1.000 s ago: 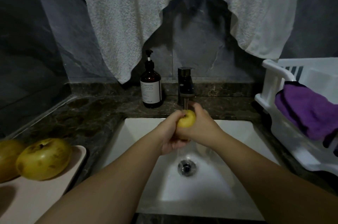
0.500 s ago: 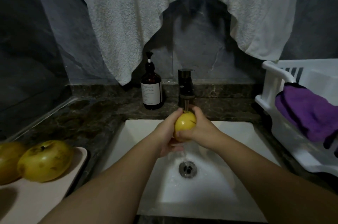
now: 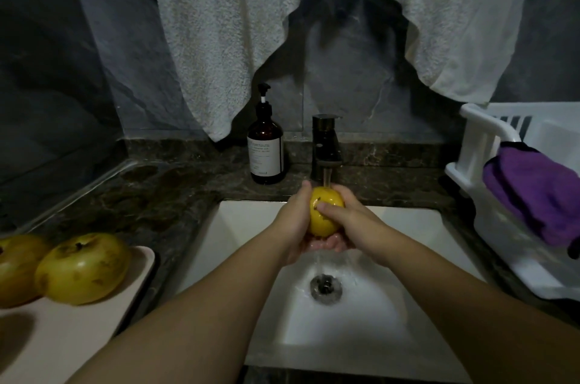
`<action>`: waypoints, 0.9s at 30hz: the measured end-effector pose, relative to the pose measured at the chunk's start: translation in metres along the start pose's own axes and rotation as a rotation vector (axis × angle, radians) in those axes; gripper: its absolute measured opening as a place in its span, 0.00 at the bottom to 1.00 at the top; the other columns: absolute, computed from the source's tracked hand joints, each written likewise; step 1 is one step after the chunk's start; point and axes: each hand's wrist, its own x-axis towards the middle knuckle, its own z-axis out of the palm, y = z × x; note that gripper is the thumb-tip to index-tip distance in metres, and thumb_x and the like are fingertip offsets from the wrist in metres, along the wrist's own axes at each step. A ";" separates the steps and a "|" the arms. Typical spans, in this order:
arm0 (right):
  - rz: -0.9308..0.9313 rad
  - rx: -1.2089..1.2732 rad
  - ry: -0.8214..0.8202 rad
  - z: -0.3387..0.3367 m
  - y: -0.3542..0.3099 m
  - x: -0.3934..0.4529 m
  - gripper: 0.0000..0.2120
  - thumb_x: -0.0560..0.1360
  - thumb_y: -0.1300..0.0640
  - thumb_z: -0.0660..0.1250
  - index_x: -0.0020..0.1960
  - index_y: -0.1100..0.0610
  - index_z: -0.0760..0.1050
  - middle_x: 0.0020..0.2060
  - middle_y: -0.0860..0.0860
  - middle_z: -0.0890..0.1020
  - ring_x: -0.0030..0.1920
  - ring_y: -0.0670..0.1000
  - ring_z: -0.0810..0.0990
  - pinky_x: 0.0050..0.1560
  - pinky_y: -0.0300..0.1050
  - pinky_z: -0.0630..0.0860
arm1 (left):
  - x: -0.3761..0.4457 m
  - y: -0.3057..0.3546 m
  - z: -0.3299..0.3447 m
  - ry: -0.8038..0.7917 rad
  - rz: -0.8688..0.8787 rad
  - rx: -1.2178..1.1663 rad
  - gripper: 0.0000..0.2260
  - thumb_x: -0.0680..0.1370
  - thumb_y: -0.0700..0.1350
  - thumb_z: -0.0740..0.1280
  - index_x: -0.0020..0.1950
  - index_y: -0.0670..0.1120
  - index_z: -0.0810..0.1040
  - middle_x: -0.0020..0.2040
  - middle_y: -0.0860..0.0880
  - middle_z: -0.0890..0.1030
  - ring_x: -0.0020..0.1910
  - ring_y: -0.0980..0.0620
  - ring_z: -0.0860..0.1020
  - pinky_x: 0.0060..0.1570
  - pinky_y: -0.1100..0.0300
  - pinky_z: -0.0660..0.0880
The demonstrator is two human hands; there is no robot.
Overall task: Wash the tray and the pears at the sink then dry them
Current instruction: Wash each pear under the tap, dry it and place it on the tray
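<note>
Though dim, dark marble counter [image 3: 163, 195], white sink [image 3: 408, 226].

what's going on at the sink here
A person is washing a pear under the running faucet, with the left hand and the right hand both wrapped around it over the sink. Two more pears wait on the tray to the left.
</note>
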 end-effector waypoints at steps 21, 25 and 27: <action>0.081 -0.061 0.210 0.003 -0.008 0.005 0.11 0.82 0.38 0.55 0.58 0.40 0.70 0.47 0.58 0.81 0.22 0.50 0.76 0.21 0.37 0.67 | -0.006 -0.004 0.009 -0.037 0.161 0.165 0.17 0.80 0.61 0.66 0.68 0.62 0.74 0.63 0.45 0.79 0.60 0.39 0.82 0.58 0.33 0.80; 0.124 0.016 0.166 0.004 -0.010 0.004 0.10 0.82 0.40 0.57 0.60 0.41 0.71 0.51 0.59 0.80 0.27 0.53 0.80 0.22 0.38 0.70 | -0.003 -0.004 0.006 0.008 0.167 0.210 0.10 0.84 0.60 0.61 0.64 0.63 0.75 0.62 0.47 0.80 0.60 0.43 0.81 0.58 0.36 0.81; 0.154 0.033 0.140 0.004 -0.009 0.003 0.11 0.82 0.41 0.58 0.63 0.41 0.70 0.53 0.58 0.79 0.33 0.56 0.82 0.24 0.40 0.73 | -0.002 -0.005 0.007 0.029 0.164 0.239 0.10 0.85 0.60 0.59 0.62 0.62 0.76 0.61 0.48 0.79 0.59 0.44 0.81 0.57 0.37 0.82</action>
